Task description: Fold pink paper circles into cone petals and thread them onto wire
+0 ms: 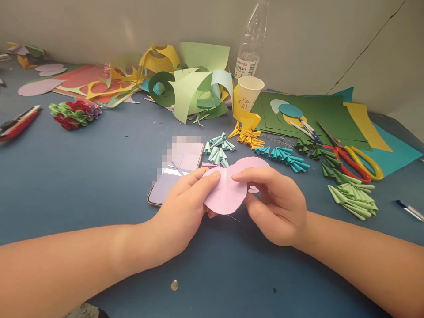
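A pink paper circle (227, 196) with a faint crease down its middle is held up above the table. My left hand (185, 198) pinches its left edge, thumb on top and fingers behind. At the right edge, my right hand (278, 201) has its index finger and thumb closed on the pink paper. More pink rounded paper (253, 163) shows behind, partly covered by the fingers; whether it is a separate sheet I cannot tell. Just beyond my left hand lies a phone (175, 176). Pale mint paper cones (220, 148) sit past the paper.
Yellow cones (251, 138), blue cones (286, 158) and green cones (356, 198) lie in piles. Scissors (356, 161) rest by green sheets (311, 112). A paper cup (250, 90) and bottle (250, 48) stand behind. Paper scraps (195, 90), a rolled-paper cluster (74, 115) and a red cutter (21, 123) are leftward.
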{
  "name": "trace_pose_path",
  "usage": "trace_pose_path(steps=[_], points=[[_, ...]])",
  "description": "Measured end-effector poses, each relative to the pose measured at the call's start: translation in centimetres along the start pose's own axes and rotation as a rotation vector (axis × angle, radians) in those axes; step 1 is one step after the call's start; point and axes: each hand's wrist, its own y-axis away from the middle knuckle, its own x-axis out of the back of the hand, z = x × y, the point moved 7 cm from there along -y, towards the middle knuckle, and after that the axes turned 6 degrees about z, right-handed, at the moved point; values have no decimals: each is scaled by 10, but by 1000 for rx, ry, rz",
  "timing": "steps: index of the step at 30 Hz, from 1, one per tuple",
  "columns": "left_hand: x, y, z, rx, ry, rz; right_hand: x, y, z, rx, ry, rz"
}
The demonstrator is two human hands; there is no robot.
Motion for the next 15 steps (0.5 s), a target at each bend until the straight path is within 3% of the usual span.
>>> trace_pose_path(steps=[5, 9, 11, 12, 15], points=[[-2, 3, 22, -61, -231, -61, 2, -3, 8, -93, 18, 86], [8, -2, 80, -382, -660, 63, 6, 2, 20, -267, -70, 206], [21, -7, 109, -555, -1050, 223, 5, 3, 23, -303, -98, 208], [30, -13, 118, -569, -1211, 270, 4, 3, 24, -306, -113, 196], [76, -37, 126, -416, -1474, 339, 1, 3, 24, -299, -151, 156]])
